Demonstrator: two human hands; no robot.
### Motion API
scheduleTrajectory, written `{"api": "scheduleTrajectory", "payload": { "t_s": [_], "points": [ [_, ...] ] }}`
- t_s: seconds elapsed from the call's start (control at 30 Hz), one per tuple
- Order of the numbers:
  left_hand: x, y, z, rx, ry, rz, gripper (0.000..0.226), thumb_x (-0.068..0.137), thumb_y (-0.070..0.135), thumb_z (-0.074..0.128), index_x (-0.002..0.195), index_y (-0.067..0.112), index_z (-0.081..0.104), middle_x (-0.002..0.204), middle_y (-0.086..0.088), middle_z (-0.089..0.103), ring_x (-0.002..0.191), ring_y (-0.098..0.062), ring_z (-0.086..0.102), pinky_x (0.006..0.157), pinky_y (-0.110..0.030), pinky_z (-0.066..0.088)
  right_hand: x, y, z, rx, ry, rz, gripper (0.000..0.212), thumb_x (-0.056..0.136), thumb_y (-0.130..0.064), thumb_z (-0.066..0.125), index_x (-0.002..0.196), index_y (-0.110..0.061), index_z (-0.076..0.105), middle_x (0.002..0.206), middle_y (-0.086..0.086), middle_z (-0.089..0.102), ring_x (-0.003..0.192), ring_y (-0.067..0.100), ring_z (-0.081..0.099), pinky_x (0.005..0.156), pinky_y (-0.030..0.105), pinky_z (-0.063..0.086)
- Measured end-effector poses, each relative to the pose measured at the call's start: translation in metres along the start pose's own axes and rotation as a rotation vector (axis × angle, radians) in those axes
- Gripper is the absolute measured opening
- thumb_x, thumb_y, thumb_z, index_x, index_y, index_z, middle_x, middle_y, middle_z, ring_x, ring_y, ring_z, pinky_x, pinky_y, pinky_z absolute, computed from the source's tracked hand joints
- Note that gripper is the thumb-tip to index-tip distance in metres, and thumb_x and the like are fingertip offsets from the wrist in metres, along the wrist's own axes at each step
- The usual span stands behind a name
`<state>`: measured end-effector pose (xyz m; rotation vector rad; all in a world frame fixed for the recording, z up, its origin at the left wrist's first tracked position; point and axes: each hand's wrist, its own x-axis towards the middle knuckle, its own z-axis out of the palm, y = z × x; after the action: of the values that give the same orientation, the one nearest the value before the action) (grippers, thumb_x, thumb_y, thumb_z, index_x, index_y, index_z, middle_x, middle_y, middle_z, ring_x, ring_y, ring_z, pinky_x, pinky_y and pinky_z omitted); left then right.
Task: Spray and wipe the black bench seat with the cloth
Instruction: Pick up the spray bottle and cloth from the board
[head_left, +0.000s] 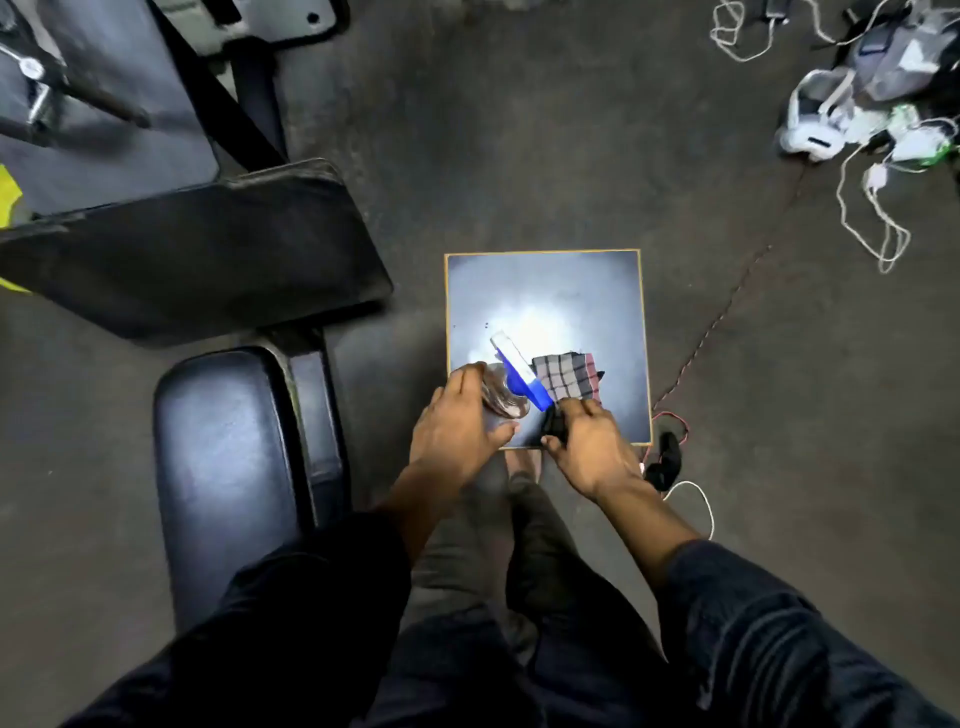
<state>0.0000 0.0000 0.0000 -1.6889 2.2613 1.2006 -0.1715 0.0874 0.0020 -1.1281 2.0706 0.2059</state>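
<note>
A clear spray bottle (501, 397) with a blue and white trigger head stands on a small square table (587, 291). My left hand (457, 426) is wrapped around the bottle's body. Beside it lies a checked cloth (569, 379), and my right hand (587, 447) grips its dark near corner. The black bench seat (223, 467) is to my left, low in the head view, with its larger padded section (208, 265) beyond it.
Dark gym floor surrounds the table. A tangle of white cables and headsets (857, 114) lies at the far right. A red and black wire (670, 441) trails off the table's right side. Metal equipment parts (78, 93) sit at the top left.
</note>
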Motion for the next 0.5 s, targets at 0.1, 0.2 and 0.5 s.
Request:
{"api": "scheduleTrajectory", "payload": {
  "t_s": [0.1,0.2,0.5],
  "points": [
    [-0.005,-0.004,0.0,-0.091,0.027,0.014,0.073,0.083,0.042,0.088,0.143,0.023,0.053,0.142,0.0,0.06,0.132,-0.029,0.061,0.108,-0.046,0.053,0.009,-0.004,-0.002,-0.006,0.044,0.007,0.047,0.102,-0.033,0.069,0.142,-0.012,0.055,0.148,0.017,0.056,0.141,0.041,0.052,0.11,0.048,0.052],
    [0.019,-0.012,0.028,-0.12,0.072,-0.163,0.071,0.078,0.043,0.09,0.137,0.027,0.054,0.138,0.004,0.061,0.126,-0.021,0.061,0.101,-0.036,0.053,0.064,-0.001,0.016,-0.024,-0.125,-0.015,0.049,0.102,-0.034,0.07,0.142,-0.011,0.054,0.149,0.017,0.054,0.141,0.041,0.051,0.11,0.048,0.053],
    [0.03,0.003,0.035,-0.218,0.1,-0.11,0.042,0.089,0.02,0.081,0.126,0.011,0.064,0.131,-0.006,0.065,0.117,-0.03,0.067,0.104,-0.045,0.054,0.105,0.003,0.034,-0.126,-0.019,0.048,0.045,0.107,-0.003,0.052,0.149,-0.01,0.041,0.167,0.022,0.026,0.138,0.048,0.047,0.097,0.053,0.057]
  ]
}}
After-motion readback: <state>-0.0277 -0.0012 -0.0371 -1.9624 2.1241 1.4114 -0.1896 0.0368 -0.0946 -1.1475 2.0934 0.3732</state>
